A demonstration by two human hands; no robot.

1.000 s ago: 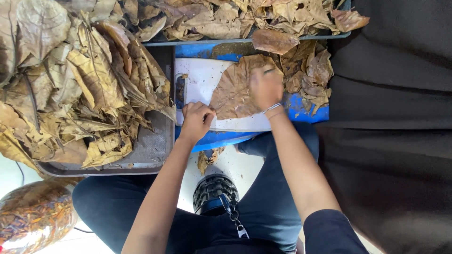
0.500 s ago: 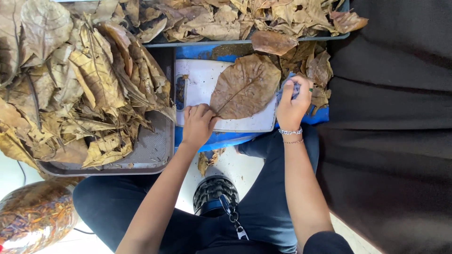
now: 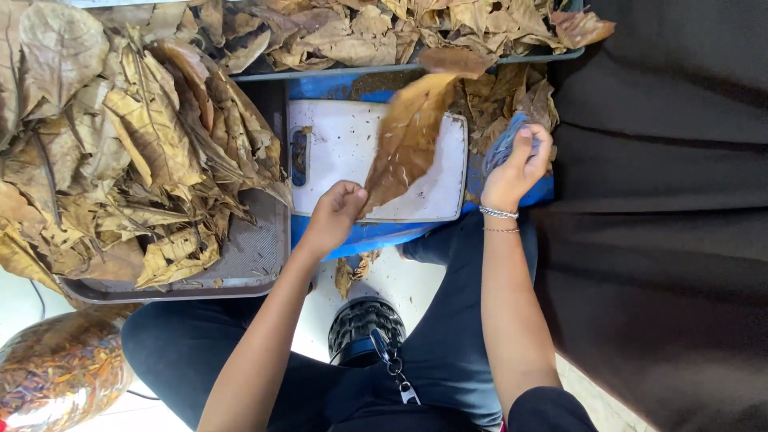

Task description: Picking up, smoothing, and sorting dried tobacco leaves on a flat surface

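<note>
Hands work over a white cutting board: the left hand pinches a large dried brown leaf by its stem, lifting it tilted above the board, while the right hand clenches a blue cloth beside the board's right edge.

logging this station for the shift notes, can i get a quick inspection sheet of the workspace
surface: white cutting board lying on a blue base over the person's lap
job's things: one big dry brown leaf, lifted at an angle off the board; blue cloth
clutter: tray heaped with dry leaves at left, a second leaf tray along the top, crumbs on the board
grippers: left hand pinches the leaf's lower end; right hand grips the cloth
cables: thin dark cord at lower left
surroundings: black fabric at right, clear bag of shredded leaf
</note>
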